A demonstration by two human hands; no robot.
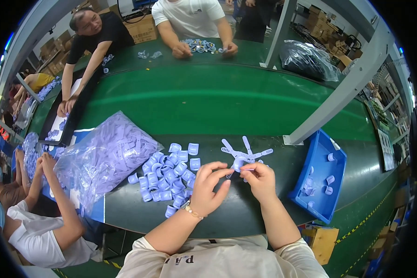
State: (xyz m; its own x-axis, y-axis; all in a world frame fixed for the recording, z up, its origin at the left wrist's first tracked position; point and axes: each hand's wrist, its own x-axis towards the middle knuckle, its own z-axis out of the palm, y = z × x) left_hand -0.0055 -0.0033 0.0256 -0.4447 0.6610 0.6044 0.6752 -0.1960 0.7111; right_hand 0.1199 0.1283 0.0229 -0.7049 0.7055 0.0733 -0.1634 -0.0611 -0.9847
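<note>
Both my hands meet at a small curved lavender plastic piece (237,164) over the dark near edge of the table. My right hand (261,180) pinches its right side between thumb and fingers. My left hand (210,187), with a beaded bracelet at the wrist, has its fingertips on the left side, its thumb lower down. Just beyond lie several slotted lavender straps (248,149), fanned out; whether they join the held piece I cannot tell. Left of my hands spreads a loose pile of curved lavender pieces (164,175).
A clear plastic bag (118,150) full of lavender straps lies left of the pile. At right stands a blue tray (322,206) with a few pieces, beside a grey metal post (338,99). A green belt (227,99) runs beyond. Co-workers (190,21) handle parts across and at left.
</note>
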